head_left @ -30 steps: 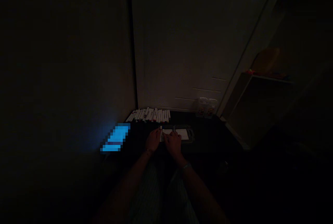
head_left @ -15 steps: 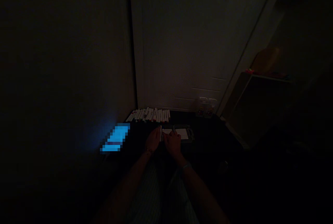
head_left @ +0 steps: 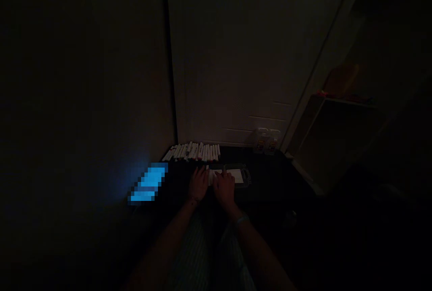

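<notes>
Where light reaches desk: both hands — left hand, right hand — on white pad, grip unclear; markers at 12.

A single camera worn on the person's head looks forward and down across a very dark room. It sits well back from the work: the bare left hand and bare right hand appear small, just below the frame's centre, with both forearms running down to the bottom edge. The upper half faces a pale panelled wall. No second view exists.
</notes>
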Motion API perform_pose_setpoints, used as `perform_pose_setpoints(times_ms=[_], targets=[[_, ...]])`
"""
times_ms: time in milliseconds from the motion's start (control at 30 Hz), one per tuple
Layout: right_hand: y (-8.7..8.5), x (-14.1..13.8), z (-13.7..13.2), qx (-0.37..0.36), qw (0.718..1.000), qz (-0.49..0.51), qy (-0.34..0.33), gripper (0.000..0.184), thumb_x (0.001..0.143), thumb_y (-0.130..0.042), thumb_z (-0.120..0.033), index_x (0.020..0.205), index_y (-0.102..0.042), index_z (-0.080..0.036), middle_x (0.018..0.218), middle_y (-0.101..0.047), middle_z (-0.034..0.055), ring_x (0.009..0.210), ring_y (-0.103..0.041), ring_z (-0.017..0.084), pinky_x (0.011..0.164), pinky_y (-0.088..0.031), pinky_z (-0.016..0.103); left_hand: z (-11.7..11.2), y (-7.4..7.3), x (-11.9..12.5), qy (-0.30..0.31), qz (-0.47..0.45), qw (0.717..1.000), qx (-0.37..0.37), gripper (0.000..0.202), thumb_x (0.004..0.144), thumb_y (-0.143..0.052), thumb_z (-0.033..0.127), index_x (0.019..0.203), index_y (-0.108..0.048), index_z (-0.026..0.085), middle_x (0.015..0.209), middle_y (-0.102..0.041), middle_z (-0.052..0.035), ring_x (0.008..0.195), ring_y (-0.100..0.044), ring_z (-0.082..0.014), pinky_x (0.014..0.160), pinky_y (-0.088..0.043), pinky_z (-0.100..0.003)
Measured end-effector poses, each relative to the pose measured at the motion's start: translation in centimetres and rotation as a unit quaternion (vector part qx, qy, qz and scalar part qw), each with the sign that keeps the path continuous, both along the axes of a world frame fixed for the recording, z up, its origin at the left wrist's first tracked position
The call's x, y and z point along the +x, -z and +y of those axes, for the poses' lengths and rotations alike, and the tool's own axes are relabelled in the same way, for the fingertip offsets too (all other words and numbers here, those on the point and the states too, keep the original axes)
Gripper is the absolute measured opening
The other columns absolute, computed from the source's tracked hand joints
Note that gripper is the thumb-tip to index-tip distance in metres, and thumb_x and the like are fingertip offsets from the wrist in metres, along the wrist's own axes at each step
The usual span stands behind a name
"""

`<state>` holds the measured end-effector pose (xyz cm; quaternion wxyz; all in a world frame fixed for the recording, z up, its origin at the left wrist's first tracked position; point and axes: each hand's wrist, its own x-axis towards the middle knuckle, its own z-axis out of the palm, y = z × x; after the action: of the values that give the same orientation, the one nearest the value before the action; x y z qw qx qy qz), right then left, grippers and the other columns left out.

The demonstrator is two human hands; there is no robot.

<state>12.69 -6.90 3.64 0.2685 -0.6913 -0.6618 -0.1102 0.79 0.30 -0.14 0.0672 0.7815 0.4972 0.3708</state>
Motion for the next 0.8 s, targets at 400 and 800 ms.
perform_pose_setpoints(times_ms=[400, 800], targets=[[0.1, -0.1, 0.0, 0.007, 1.000, -0.019, -0.014, 0.023, 0.087, -0.040, -0.026, 0.096, -0.061, -0.022, 0.107, -0.053, 0.0086, 0.103, -0.041, 0.022, 0.092, -0.023, 0.039, -1.0, -0.5, -0.5, -0.124, -0.023, 0.992, -0.011, 0.037, 0.081, -0.034, 0.018, 0.112, -0.055, 0.017, 0.115, -0.059, -0.0096, 0.110, -0.050, -0.0224, 0.098, -0.032, -0.039], [0.1, -0.4, 0.1, 0.007, 0.997, -0.039, -0.064, 0.017, 0.086, -0.044, -0.025, 0.090, -0.060, -0.021, 0.091, -0.054, 0.0053, 0.097, -0.044, 0.020, 0.082, -0.030, 0.033, -1.3, -0.9, -0.1, -0.162, 0.040, 0.986, -0.011, 0.038, 0.084, -0.035, 0.024, 0.118, -0.051, 0.018, 0.124, -0.053, -0.0064, 0.113, -0.046, -0.0214, 0.098, -0.031, -0.038]])
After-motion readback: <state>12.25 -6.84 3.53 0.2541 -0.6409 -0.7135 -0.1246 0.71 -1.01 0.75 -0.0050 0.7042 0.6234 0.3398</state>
